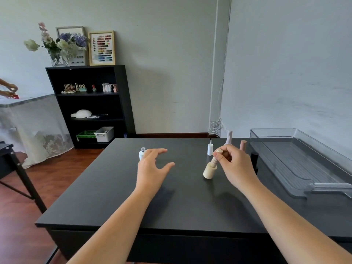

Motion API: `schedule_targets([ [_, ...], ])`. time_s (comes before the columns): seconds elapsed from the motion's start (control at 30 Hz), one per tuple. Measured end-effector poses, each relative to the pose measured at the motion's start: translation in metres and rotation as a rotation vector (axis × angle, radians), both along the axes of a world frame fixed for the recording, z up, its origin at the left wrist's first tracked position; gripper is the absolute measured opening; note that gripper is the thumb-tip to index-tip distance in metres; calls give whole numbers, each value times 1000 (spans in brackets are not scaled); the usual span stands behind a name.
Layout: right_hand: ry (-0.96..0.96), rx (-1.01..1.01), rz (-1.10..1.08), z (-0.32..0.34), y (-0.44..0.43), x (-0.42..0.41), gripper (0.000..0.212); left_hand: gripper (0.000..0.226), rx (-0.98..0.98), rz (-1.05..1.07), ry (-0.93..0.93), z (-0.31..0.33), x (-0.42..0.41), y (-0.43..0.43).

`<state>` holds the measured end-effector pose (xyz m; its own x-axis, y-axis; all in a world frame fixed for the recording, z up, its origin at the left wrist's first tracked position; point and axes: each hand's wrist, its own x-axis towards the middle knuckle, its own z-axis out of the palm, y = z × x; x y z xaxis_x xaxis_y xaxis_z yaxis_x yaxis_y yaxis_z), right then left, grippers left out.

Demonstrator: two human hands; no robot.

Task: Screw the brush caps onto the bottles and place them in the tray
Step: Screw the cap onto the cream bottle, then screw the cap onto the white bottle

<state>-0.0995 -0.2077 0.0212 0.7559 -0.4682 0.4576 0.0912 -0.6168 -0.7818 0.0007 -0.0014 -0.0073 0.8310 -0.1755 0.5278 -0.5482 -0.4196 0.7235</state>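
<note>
Cap (215,161) (ribbed, beige) on tilted cream cylindrical bottle (209,172) is pinched by right hand (235,165); left hand (152,168) is held splayed, empty.

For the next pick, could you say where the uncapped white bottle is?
Head view: the white bottle stands on the table, left of centre, just behind the left hand.

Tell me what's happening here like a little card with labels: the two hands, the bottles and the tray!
Left hand: open, fingers spread, next to the uncapped white bottle
Right hand: pinches the cream brush cap, which sits on the tilted cream bottle
White brush cap: stands alone on the table, brush up
Tray: see-through, on the right, no bottles in it yet
</note>
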Motion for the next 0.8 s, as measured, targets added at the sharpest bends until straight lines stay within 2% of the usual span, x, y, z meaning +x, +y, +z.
schedule_targets([
  [0.2,-57,-21,-73,1,-9,16,17,64,21,206,83,0,34,17],
  [0.47,-5,-133,-138,-1,-21,31,20,75,10,235,310,-5,61,16],
  [0.57,23,-118,-119,0,-24,34,20,67,-18,265,361,-9,69,16],
  [0.7,58,-108,-104,-1,-26,36,18,37,-46,291,357,-10,72,15],
  [0.8,21,-124,-135,3,-27,34,19,30,-59,255,338,-8,69,11],
])
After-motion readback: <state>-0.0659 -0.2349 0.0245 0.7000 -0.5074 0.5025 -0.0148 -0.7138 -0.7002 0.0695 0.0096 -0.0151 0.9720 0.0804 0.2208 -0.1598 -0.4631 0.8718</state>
